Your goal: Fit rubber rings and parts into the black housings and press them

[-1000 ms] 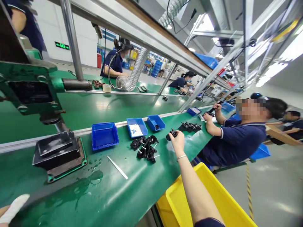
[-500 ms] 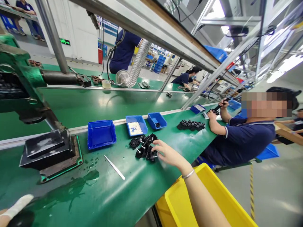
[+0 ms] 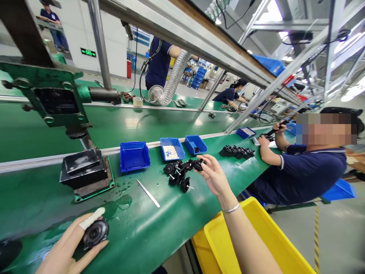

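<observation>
At the lower left my left hand (image 3: 67, 241) grips a round black part with a ringed face (image 3: 97, 233) by its rim, between thumb and fingers. A white cover sits on one finger of that hand. My right hand (image 3: 216, 178), with a bracelet at the wrist, pinches a smaller-looking round black part (image 3: 197, 164) at the right edge of a pile. The pile of black parts (image 3: 174, 178) has thin white shafts sticking out. Left of it lies a slim pair of metal tweezers (image 3: 148, 193) on the green worktop (image 3: 137, 232).
A green hand press (image 3: 57, 95) stands on the left over a black block (image 3: 82, 171). Blue bins (image 3: 134, 167) line the back, one holding small white pieces (image 3: 171, 152). A yellow crate (image 3: 209, 238) is below the front edge. A co-worker (image 3: 308, 171) sits at the right.
My left hand has come further into view with the ringed black part in it. My right hand has closed on a black part and drawn it up slightly from the pile. The view has swung left.
</observation>
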A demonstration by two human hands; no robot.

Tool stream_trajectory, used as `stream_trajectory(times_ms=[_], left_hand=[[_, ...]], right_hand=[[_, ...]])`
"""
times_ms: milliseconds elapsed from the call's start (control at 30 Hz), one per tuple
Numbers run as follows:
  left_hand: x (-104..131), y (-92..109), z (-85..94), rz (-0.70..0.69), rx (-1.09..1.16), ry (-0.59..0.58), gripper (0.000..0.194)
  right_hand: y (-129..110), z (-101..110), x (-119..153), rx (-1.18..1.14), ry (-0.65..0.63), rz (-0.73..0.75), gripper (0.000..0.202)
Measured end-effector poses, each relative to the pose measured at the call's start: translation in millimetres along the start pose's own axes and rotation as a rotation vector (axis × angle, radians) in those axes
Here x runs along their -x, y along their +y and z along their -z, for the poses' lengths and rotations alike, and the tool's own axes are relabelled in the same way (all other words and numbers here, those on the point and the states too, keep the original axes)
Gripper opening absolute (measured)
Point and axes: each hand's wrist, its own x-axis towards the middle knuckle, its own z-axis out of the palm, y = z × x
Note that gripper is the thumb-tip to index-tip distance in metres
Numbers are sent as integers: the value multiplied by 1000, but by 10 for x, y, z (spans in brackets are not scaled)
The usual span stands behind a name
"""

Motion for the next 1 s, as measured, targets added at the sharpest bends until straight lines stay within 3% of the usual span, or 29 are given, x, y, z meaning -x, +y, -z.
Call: stream_trajectory(times_ms=[100,167,300,433,533,733,1000], left_hand=[[65,-54,-63,46,38,20,57],[92,-37,-72,75,76,-18,59],[98,42,-40,102,182,-132,61],[87,67,-26,178,370,-169,73],[86,65,-42,235,469,-161,80],[80,68,-76,296,582,-136,87],[109,63,-97,274,519,-122,84]], right_hand=[[-197,-452,46,-541,-58,-239,33],[-303,-786,67,-776,-111,-372,31],[-452,-1381,92,-941,-262,-541,25],[-516,-1790,128,-920,-394,-632,25],[-557,-2006,213,-822,-489,-659,25],[-733,-2332,538,-658,-687,-574,17],[-619,-2430,749,-493,-697,-488,18]])
